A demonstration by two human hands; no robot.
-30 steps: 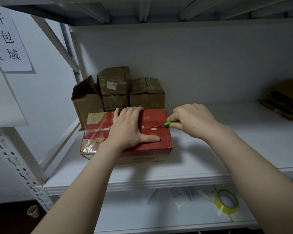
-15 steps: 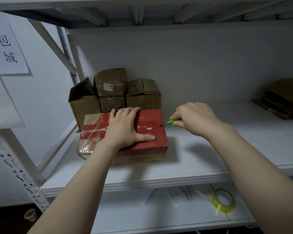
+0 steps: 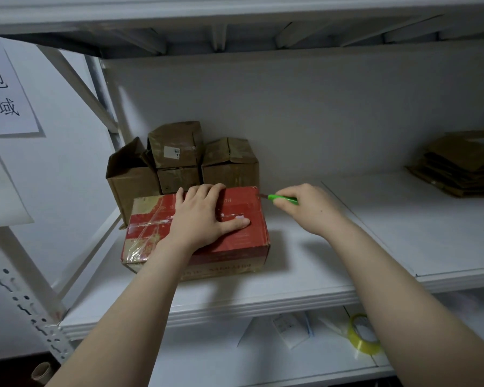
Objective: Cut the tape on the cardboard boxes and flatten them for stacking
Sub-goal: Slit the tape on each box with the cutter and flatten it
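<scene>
A red cardboard box [image 3: 243, 238] sealed with clear tape lies on the white shelf [image 3: 305, 263]. My left hand [image 3: 201, 216] presses flat on its top, fingers spread. My right hand [image 3: 305, 208] grips a green utility knife [image 3: 281, 198] just right of the box. The knife's tip is at the box's far right top corner.
Three brown cardboard boxes [image 3: 179, 163] stand behind the red one against the back wall, the left one open. Flattened cardboard [image 3: 464, 163] is stacked at the far right. A roll of yellow tape [image 3: 363, 333] and papers lie on the lower shelf.
My right hand drew the knife rightward along the top tape seam, off the box's right edge, then shifted it toward the far right corner. My left hand stayed pressed on the box.
</scene>
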